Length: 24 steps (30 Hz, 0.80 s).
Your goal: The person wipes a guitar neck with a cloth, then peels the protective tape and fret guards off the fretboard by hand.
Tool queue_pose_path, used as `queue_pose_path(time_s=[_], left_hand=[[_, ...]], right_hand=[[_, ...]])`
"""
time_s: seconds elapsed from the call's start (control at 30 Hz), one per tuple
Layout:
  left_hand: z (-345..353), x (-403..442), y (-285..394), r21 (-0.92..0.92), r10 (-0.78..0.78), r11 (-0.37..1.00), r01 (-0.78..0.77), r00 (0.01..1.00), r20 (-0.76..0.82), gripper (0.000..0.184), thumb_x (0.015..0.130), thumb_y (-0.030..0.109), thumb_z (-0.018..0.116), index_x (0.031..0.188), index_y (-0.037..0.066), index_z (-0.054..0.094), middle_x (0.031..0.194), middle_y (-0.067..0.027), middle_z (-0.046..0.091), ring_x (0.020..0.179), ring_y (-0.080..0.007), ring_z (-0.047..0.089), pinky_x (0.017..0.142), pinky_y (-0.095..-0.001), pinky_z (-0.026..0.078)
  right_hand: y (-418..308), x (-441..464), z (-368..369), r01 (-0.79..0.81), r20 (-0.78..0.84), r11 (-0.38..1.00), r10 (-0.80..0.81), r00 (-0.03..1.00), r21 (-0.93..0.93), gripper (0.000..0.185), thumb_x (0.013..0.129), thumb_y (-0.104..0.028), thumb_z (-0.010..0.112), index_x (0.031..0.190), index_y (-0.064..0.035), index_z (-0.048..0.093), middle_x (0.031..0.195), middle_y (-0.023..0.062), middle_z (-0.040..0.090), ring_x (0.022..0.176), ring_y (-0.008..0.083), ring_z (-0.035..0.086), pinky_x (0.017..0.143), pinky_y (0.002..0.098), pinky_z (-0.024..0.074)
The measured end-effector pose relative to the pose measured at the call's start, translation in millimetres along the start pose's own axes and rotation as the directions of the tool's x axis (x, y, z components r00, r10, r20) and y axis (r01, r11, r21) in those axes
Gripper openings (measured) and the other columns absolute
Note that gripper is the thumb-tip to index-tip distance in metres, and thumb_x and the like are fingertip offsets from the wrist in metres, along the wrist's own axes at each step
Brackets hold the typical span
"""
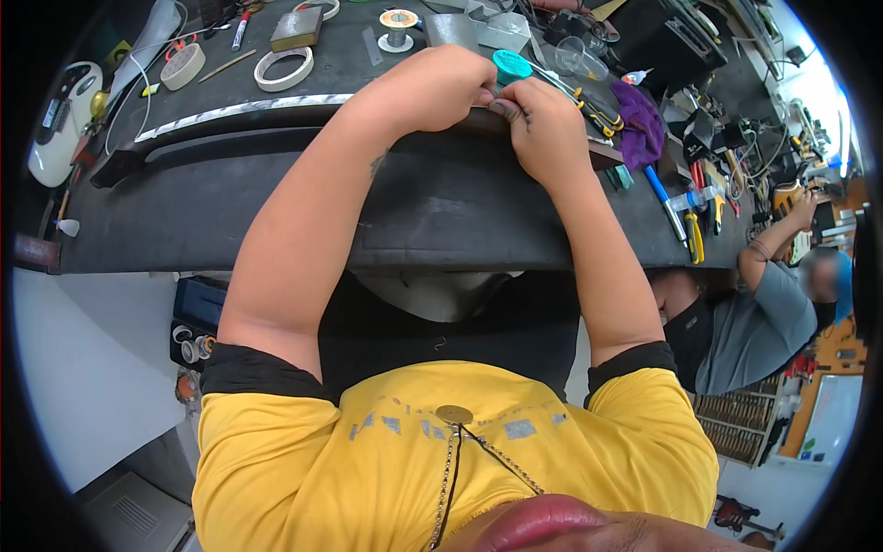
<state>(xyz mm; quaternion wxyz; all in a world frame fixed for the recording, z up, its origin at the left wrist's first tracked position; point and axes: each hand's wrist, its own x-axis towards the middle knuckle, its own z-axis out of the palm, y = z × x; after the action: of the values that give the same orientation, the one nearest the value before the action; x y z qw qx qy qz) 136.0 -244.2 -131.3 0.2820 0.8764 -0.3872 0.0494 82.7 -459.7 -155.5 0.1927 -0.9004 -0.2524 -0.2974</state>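
Your left hand (451,85) and right hand (550,121) meet over the long dark piece (248,120)

The long dark piece lies across the far half of your black bench (441,216), running left to right ahead of you. A pale, marked strip (248,112) follows its far edge on the left side. Its left end widens into a dark block; its right end lies beyond your right wrist, near a purple cloth (642,129).

Your left forearm crosses above the piece. Your two hands face each other toward its right-hand portion, fingertips drawn together. The grip is narrow on both sides: your fingers are curled and bunched. I cannot tell whether anything is pinched between them, nor whether the fingertips touch the piece.

Just beyond your fingertips is a round teal item (511,66). Farther left you have a wire spool (397,41), a tape roll (261,72) lying flat, and a metal block (296,31). To the right of your right hand lie yellow-and-black pliers (602,118); nearer the bench's right end, a blue-handled tool (660,189) lies beside a yellow-handled tool (695,241).

A co-worker (750,317) in a grey shirt is at your right, well apart from your hands.
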Motion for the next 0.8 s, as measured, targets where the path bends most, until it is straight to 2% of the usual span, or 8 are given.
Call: queue_pose_path(time_s=[0.13, 0.17, 0.3, 0.37, 0.47, 0.57, 0.7, 0.8], left_hand=[[-18.8, 1.6, -6.7, -0.187, -0.023, 0.982, 0.032, 0.998, 0.050, 0.016, 0.107, 0.013, 0.073, 0.112, -0.002, 0.076, 0.094, -0.0197, 0.077, 0.090, -0.0375, 0.076, 0.083, -0.0463, 0.057], [-27.6, -3.6, -4.7, -0.173, -0.063, 0.982, 0.070, 0.997, 0.042, 0.015, 0.103, 0.010, 0.076, 0.111, -0.002, 0.076, 0.092, -0.0156, 0.078, 0.088, -0.0304, 0.076, 0.082, -0.0430, 0.058], [-37.9, -13.9, -4.5, -0.094, -0.057, 0.993, 0.074, 0.984, 0.167, 0.018, 0.094, 0.008, 0.084, 0.110, -0.001, 0.079, 0.094, -0.0141, 0.079, 0.085, -0.0253, 0.075, 0.078, -0.0392, 0.058], [-40.1, -10.8, -0.9, -0.017, -0.060, 0.998, 0.064, 0.982, 0.176, 0.018, 0.095, 0.009, 0.084, 0.110, -0.001, 0.080, 0.094, -0.0144, 0.080, 0.085, -0.0254, 0.075, 0.079, -0.0392, 0.058], [-37.1, -11.0, -2.3, 0.034, -0.053, 0.998, 0.048, 0.985, 0.164, 0.018, 0.096, 0.010, 0.083, 0.111, 0.001, 0.081, 0.096, -0.0154, 0.080, 0.086, -0.0253, 0.075, 0.080, -0.0397, 0.058], [-44.6, -10.2, -3.7, 0.010, -0.076, 0.997, 0.075, 0.985, 0.155, 0.022, 0.096, 0.010, 0.082, 0.116, 0.001, 0.081, 0.102, -0.0161, 0.082, 0.093, -0.0249, 0.077, 0.084, -0.0392, 0.059], [-54.6, -24.7, -18.0, -0.161, -0.203, 0.962, 0.221, 0.972, 0.122, 0.036, 0.093, 0.007, 0.082, 0.129, 0.002, 0.078, 0.114, -0.0161, 0.083, 0.108, -0.0251, 0.079, 0.096, -0.0381, 0.061], [-68.8, -39.7, -14.4, -0.104, -0.159, 0.975, 0.198, 0.941, 0.300, 0.048, 0.089, 0.006, 0.084, 0.137, 0.003, 0.075, 0.120, -0.0167, 0.083, 0.118, -0.0271, 0.079, 0.103, -0.0388, 0.061]], right_hand=[[-4.1, -0.6, 1.0, -0.055, -0.012, 0.998, 0.055, 0.998, -0.044, 0.010, 0.098, -0.015, 0.079, 0.097, -0.0055, 0.076, 0.093, 0.0112, 0.075, 0.092, 0.0360, 0.073, 0.081, 0.0491, 0.0579], [-5.6, -1.0, 0.3, -0.071, -0.013, 0.997, 0.070, 0.997, -0.044, 0.010, 0.098, -0.015, 0.079, 0.097, -0.0056, 0.076, 0.093, 0.0113, 0.075, 0.092, 0.0361, 0.074, 0.082, 0.0493, 0.0578], [-9.6, 0.8, -3.0, -0.076, -0.009, 0.997, 0.076, 0.997, 0.004, 0.009, 0.098, -0.015, 0.079, 0.097, -0.0062, 0.076, 0.095, 0.0103, 0.076, 0.094, 0.0359, 0.074, 0.083, 0.0501, 0.0583], [-10.3, 4.1, -4.4, -0.006, -0.025, 0.999, 0.007, 1.000, 0.046, 0.009, 0.096, -0.014, 0.080, 0.098, -0.0064, 0.076, 0.096, 0.0095, 0.076, 0.095, 0.0352, 0.074, 0.084, 0.0503, 0.0586], [-21.4, 14.9, -5.6, 0.197, -0.048, 0.974, -0.193, 0.980, 0.110, 0.012, 0.093, -0.011, 0.082, 0.101, -0.0062, 0.075, 0.099, 0.0092, 0.075, 0.099, 0.0347, 0.073, 0.086, 0.0488, 0.0589], [-16.3, 21.1, -5.8, 0.168, 0.116, 0.985, -0.171, 0.978, 0.030, 0.013, 0.092, -0.008, 0.082, 0.102, -0.0059, 0.074, 0.101, 0.0099, 0.074, 0.100, 0.0354, 0.072, 0.086, 0.0482, 0.0588], [-12.5, 22.8, 5.9, 0.247, 0.091, 0.969, -0.247, 0.965, 0.018, 0.010, 0.095, -0.005, 0.077, 0.101, -0.0053, 0.070, 0.099, 0.0123, 0.073, 0.096, 0.0384, 0.072, 0.084, 0.0489, 0.0582], [-13.6, 17.6, 17.0, 0.196, 0.024, 0.980, -0.195, 0.981, -0.038, 0.008, 0.097, -0.005, 0.074, 0.100, -0.0051, 0.067, 0.097, 0.0139, 0.073, 0.094, 0.0396, 0.071, 0.084, 0.0500, 0.0577]])
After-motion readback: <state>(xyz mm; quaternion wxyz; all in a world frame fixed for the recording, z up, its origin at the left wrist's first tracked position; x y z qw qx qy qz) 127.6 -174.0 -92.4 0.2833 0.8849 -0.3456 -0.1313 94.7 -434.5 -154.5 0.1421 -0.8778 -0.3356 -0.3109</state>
